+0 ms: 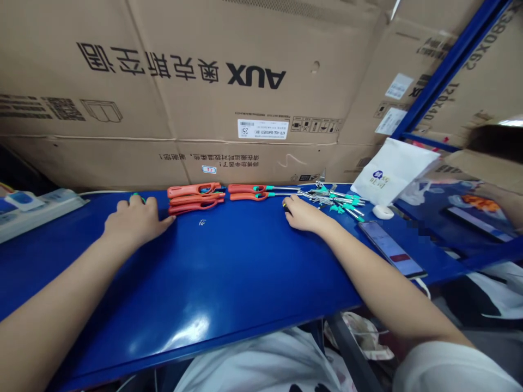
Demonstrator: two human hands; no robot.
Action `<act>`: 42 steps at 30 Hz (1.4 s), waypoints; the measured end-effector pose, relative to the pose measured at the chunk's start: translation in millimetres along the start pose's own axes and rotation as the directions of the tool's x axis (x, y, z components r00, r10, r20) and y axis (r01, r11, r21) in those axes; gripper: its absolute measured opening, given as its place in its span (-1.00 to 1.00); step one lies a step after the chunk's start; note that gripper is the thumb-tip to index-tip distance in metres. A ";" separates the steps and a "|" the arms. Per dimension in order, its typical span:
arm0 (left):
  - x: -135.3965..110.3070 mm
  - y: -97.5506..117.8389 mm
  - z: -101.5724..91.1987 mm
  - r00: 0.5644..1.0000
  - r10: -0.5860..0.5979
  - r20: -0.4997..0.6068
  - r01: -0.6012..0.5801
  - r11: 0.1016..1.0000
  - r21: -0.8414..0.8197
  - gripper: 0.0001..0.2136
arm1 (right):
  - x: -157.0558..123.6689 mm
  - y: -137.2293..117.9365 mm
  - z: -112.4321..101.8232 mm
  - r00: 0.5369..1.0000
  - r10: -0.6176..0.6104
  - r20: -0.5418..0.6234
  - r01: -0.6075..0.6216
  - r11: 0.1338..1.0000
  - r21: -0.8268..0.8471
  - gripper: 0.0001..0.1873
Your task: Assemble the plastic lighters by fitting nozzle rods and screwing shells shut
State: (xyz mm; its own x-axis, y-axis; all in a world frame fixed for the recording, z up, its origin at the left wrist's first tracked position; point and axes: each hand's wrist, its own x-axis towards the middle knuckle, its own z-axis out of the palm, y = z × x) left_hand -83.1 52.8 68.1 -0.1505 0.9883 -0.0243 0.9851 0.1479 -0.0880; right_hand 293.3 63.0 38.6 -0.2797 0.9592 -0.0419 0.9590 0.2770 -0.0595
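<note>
The orange-red lighter handles (186, 190) lie stacked on the blue tabletop (245, 272) in front of the person; to their right, two utility lighters (244, 188) carry teal collars and slim metal tubes, beside a pile of loose metal nozzles (341, 202). Expected handling: light, stiff plastic, moderately slick; grip each handle at mid-body, clear of the trigger loop. The thin tubes may bend; hold them near the collar. The left hand (133, 218) is half curled beside the stack, thumb extended toward it, with a green item at its fingertips; whether this is gripped cannot be determined. The right hand (304, 214) is curled near the tube ends; its contents cannot be determined. Markings: the cardboard panel (163, 27) reads, inverted, "AUX" and "奥克斯空调"; its white label (262, 129) shows a code beginning "KFR". The right-hand carton (486, 32) bears "120X40".
</note>
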 end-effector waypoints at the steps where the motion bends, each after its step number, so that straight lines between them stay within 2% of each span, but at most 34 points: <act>1: 1.6 0.1 1.8 1.000 -0.007 0.002 0.007 1.000 -0.005 -0.33 | -0.4 6.6 -0.1 1.000 0.006 -0.004 -0.006 1.000 -0.006 -0.64; 6: 2.5 -3.1 -0.2 0.997 -0.070 -0.026 0.070 0.997 -0.024 -0.39 | -1.5 37.1 -6.4 0.999 0.034 0.017 -0.033 0.999 -0.036 -0.60; 9: 3.6 -10.4 -4.5 0.990 -0.144 -0.002 0.144 0.989 -0.041 -0.36 | -2.1 47.6 -7.6 0.999 0.035 0.019 -0.034 0.998 -0.046 -0.55; 14: 14.9 -26.0 -2.2 0.973 -0.188 0.130 0.197 0.979 -0.058 -0.46 | -2.8 43.4 -6.8 1.000 0.010 -0.026 -0.012 0.998 -0.068 -0.56; 17: 19.4 -33.4 0.0 0.971 -0.192 0.143 0.202 0.978 -0.060 -0.49 | -4.9 34.0 -8.8 0.997 -0.049 -0.057 0.045 0.997 -0.065 -0.61; 21: 13.9 -37.1 -8.8 0.987 -0.154 0.054 0.158 0.985 -0.069 -0.53 | -10.1 18.8 -13.8 0.986 -0.137 -0.093 0.134 0.990 -0.043 -0.69; 24: 5.6 -30.6 -18.9 0.993 -0.028 -0.117 0.018 0.996 -0.086 -0.52 | -15.8 1.8 -17.8 0.954 -0.240 -0.182 0.256 0.964 0.073 -0.78; 26: 0.2 -19.6 -19.8 0.961 0.126 -0.248 -0.157 0.981 -0.111 -0.48 | -20.2 -11.3 -19.6 0.919 -0.307 -0.249 0.358 0.914 0.193 -0.83; 27: -2.7 -12.0 -17.3 0.888 0.282 -0.364 -0.359 0.919 -0.162 -0.51 | -22.4 -17.7 -20.0 0.898 -0.338 -0.280 0.404 0.887 0.225 -0.83; 28: -5.9 -3.3 -12.8 0.850 0.351 -0.392 -0.444 0.878 -0.176 -0.52 | -24.3 -23.4 -19.8 0.872 -0.371 -0.320 0.452 0.861 0.233 -0.83; 30: -14.1 15.9 1.0 0.794 0.469 -0.387 -0.569 0.798 -0.200 -0.57 | -27.5 -32.2 -17.8 0.810 -0.418 -0.411 0.531 0.821 0.210 -0.77; 31: -19.1 25.5 9.4 0.738 0.547 -0.395 -0.659 0.708 -0.252 -0.60 | -28.6 -35.0 -16.1 0.785 -0.439 -0.438 0.560 0.805 0.195 -0.73; 33: -29.7 42.6 25.8 0.637 0.657 -0.403 -0.771 0.546 -0.328 -0.61 | -29.8 -37.6 -11.5 0.766 -0.469 -0.440 0.590 0.784 0.193 -0.66; 34: -34.8 49.4 32.8 0.607 0.693 -0.389 -0.793 0.496 -0.353 -0.61 | -30.0 -37.5 -9.0 0.769 -0.477 -0.426 0.595 0.777 0.204 -0.65; 36: -43.0 58.7 43.2 0.563 0.749 -0.349 -0.815 0.433 -0.386 -0.61 | -29.7 -35.8 -4.5 0.778 -0.493 -0.389 0.598 0.771 0.218 -0.68; 38: -47.7 63.1 48.7 0.552 0.763 -0.336 -0.813 0.404 -0.419 -0.60 | -28.9 -33.5 -1.0 0.784 -0.525 -0.332 0.605 0.765 0.222 -0.80; 40: -49.0 64.2 50.8 0.570 0.753 -0.328 -0.794 0.404 -0.454 -0.60 | -27.6 -32.1 1.8 0.789 -0.558 -0.256 0.611 0.754 0.242 -0.84; 42: -48.5 64.1 51.5 0.597 0.734 -0.323 -0.770 0.411 -0.489 -0.59 | -26.1 -32.8 4.5 0.799 -0.566 -0.203 0.601 0.751 0.272 -0.71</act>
State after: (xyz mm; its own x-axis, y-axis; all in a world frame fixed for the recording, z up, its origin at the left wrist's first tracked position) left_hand -17.0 12.5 12.3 0.6604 0.7107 0.2423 0.5613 -0.6816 0.4694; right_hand 269.0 28.7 37.2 -0.7570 0.6211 0.2027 0.5399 0.7694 -0.3414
